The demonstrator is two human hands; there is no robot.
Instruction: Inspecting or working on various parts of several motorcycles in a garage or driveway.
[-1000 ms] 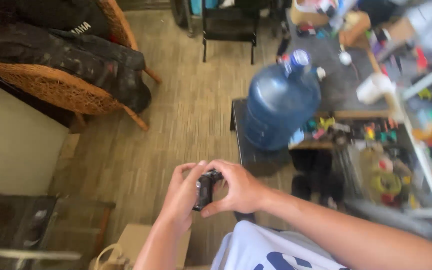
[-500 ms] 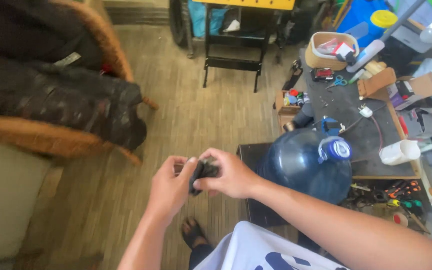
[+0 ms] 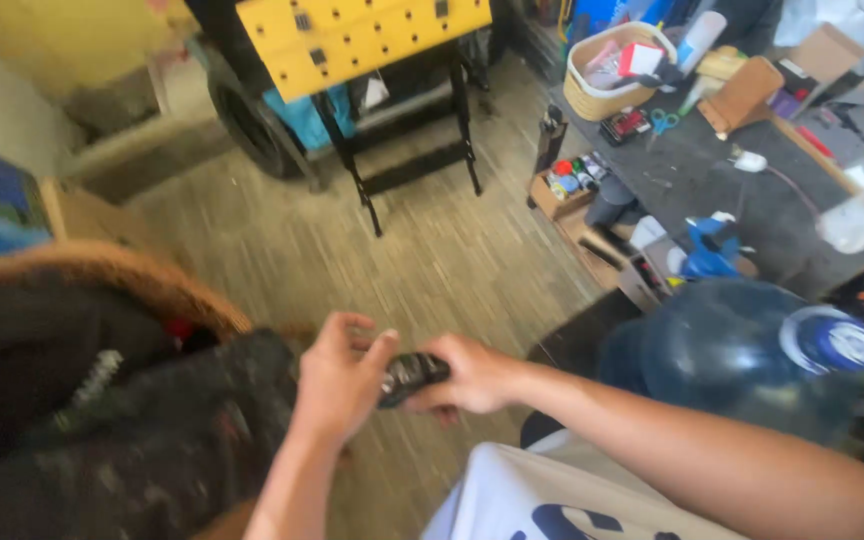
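Both my hands hold one small black object (image 3: 410, 376) in front of my chest, above the wooden floor. My left hand (image 3: 337, 380) grips its left end with the thumb on top. My right hand (image 3: 472, 376) closes around its right end. What the object is stays unclear because the fingers cover most of it.
A large blue water bottle (image 3: 742, 355) lies at my right on a dark stand. Behind it is a cluttered dark workbench (image 3: 712, 170) with a basket (image 3: 617, 70). A yellow pegboard bench (image 3: 352, 40) stands ahead. A wicker chair with dark jackets (image 3: 102, 420) is at my left.
My view has swung upward and to the right, so the chair slid lower left and the yellow bench came in. Both hands kept hold of the black object.
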